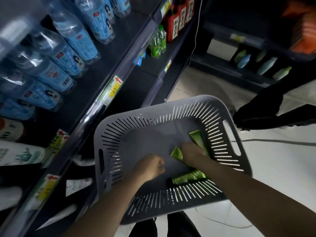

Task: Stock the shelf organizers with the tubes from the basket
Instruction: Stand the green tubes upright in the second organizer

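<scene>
3 green tubes [196,138] in basket [153,106]; nearest tube [188,178] crosswise, cap left. R hand [191,151] on them, fingers unclear; L hand [152,166] fisted.

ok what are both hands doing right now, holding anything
left hand: closed in a fist over the basket, nothing visible in it
right hand: down on the green tubes, fingers hidden, cannot tell if it grips one

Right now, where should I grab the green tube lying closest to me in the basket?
Probably pinch the tube at its middle, from above, across its width. It lies flat along the near wall of the basket, dark cap pointing left, so its top is open.
</scene>
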